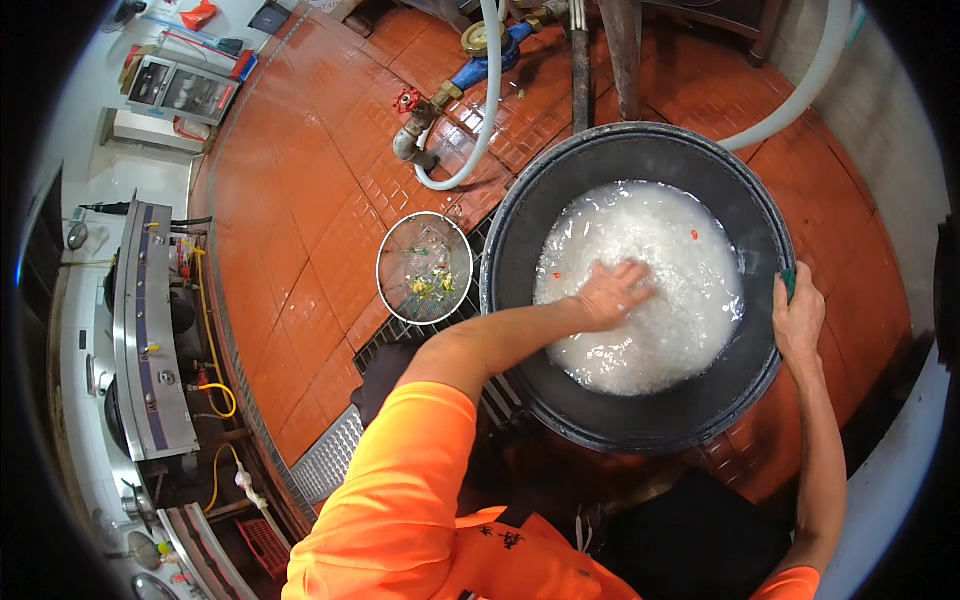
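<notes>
A big round black tub (515,310) holds cloudy, frothy white water (690,320) with a few small red bits floating in it. My left hand (614,294) reaches over the near left side to the water's surface, its fingers spread and slightly blurred, with nothing seen in it. At the tub's right rim my right hand (800,312) is closed, thumb on the inner side. Between its thumb and fingers shows a small dark green piece (789,283) that looks like a scouring pad, pressed against the rim. Most of that piece is hidden.
Left of the tub, a round mesh strainer (425,225) with food scraps lies over a floor drain grate (385,340). A red-handled valve (408,100) and white hoses (494,90) stand beyond. A steel stove (155,330) lines the left side; wet red tiles (270,240) cover the floor.
</notes>
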Available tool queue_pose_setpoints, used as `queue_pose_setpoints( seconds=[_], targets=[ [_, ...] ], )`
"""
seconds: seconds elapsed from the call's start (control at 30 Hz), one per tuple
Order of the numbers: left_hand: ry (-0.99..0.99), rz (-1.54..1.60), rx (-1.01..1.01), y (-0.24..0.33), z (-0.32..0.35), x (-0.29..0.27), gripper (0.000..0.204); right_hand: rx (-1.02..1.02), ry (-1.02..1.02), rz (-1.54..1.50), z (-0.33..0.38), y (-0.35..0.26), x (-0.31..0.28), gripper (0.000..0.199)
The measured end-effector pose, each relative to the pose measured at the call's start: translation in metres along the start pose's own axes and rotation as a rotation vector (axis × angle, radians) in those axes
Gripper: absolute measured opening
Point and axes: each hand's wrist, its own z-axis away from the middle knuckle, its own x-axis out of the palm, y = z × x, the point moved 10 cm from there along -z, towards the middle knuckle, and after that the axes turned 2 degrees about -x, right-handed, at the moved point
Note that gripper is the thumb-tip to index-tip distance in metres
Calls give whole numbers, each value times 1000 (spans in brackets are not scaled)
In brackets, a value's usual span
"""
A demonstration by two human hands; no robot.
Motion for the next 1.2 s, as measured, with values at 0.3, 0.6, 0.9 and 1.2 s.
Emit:
queue_pose_setpoints(
  seconds=[0.3, 0.6, 0.9, 1.2],
  targets=[
    [-493, 61, -562, 0, 75, 42, 63, -31, 25, -8, -1, -3, -4, 20],
    [-40, 55, 174, 118, -3, 33, 57, -8, 9, 68, -1, 1, -3, 25],
    [-35, 73, -680, -108, -17, -5, 62, 44, 0, 57, -2, 0, -2, 23],
    [4, 32, -296, 42, -121, -8, 50, 11, 20, 68, 1, 3, 2, 22]
  ],
)
